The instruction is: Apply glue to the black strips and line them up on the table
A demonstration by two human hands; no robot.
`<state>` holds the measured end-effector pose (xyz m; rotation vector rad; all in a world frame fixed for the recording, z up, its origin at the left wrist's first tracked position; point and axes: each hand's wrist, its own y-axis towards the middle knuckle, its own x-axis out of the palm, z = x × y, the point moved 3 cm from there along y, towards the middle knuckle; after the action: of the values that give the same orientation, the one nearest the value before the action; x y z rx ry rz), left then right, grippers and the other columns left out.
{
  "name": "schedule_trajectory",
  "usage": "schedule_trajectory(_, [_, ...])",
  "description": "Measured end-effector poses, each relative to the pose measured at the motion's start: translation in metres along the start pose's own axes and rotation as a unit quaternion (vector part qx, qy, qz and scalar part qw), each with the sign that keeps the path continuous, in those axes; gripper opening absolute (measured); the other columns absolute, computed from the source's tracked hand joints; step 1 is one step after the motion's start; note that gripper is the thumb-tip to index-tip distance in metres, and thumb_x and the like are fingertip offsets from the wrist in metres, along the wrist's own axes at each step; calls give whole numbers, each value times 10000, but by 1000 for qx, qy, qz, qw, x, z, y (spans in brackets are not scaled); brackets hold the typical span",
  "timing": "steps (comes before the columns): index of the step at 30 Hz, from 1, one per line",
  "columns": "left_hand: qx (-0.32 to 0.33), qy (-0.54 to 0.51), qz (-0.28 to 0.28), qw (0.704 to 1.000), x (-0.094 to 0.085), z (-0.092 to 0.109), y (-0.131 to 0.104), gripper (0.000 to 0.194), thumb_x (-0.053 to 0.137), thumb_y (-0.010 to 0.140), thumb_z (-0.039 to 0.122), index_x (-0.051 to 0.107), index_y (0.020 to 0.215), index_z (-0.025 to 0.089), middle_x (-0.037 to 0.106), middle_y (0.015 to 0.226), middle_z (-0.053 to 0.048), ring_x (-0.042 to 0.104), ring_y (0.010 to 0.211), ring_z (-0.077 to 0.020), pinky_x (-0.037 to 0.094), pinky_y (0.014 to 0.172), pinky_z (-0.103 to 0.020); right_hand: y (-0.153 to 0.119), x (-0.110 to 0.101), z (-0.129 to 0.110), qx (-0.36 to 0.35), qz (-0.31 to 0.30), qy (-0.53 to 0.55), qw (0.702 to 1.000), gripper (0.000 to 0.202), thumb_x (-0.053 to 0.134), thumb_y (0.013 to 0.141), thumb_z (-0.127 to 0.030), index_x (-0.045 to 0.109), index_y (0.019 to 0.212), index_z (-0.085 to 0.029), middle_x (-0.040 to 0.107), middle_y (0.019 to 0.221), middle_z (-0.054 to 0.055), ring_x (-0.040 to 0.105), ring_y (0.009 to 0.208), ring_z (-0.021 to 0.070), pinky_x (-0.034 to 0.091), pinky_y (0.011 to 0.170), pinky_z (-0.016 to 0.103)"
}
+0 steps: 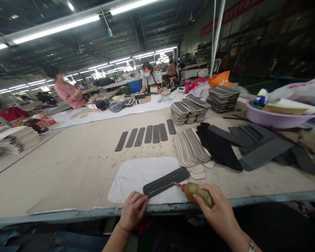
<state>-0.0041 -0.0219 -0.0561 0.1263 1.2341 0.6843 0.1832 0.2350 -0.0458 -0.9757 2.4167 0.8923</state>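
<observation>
A long dark grey strip [166,182] with rounded ends lies on a white sheet [128,175] near the table's front edge. My left hand [134,209] pinches the strip's near left end. In my right hand [216,206] is a yellowish glue bottle [199,194], tilted so its red nozzle meets the strip right of its middle. A thin glossy line runs along the strip. Beyond the sheet, several smaller dark strips [149,134] lie in a row, with pale lines on them.
To the right stand a fanned stack of beige-edged pieces [190,148], dark fabric pieces [267,148] and a purple basin [267,117]. Stacks of padded pieces [179,112] sit behind. A pale stack [14,140] is at far left. Other people [69,92] work across the table.
</observation>
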Motion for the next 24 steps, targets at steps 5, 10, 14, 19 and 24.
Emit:
schedule_trajectory(5, [9,-7,-8,1000,0,0,1,153,569,857,87,637,950,188,641,836,-51,569,776,-163,508,709,-305,3,-27,21,12,60,-44,997,205,622,865,-317,520,1007,-211,558,900,40,543,830,197,459,738,328])
schedule_trajectory(10, [20,-1,-5,1000,0,1,2,140,571,860,98,636,945,188,639,827,-47,574,762,-159,512,700,-298,14,-24,23,1,86,-43,995,216,630,861,-315,520,1008,-203,552,905,46,546,837,197,459,755,334])
schedule_trajectory(14, [23,5,-8,1000,0,-1,2,148,569,860,91,632,952,189,635,826,-45,574,764,-155,512,704,-296,18,-17,28,1,83,-40,996,201,615,869,-305,520,1014,-202,553,918,52,549,854,205,464,782,354])
schedule_trajectory(19, [21,-1,-16,1000,2,-3,0,170,569,858,84,630,973,193,631,837,-49,572,779,-159,515,712,-298,10,-24,31,22,75,-50,996,212,620,863,-323,527,1015,-208,559,917,47,550,857,206,468,771,350])
schedule_trajectory(24, [9,10,-12,1000,4,-3,-2,155,555,869,96,635,955,197,632,826,-51,568,770,-162,512,706,-307,5,-30,14,8,78,-27,997,207,626,859,-333,529,999,-214,572,897,32,563,826,187,472,737,316])
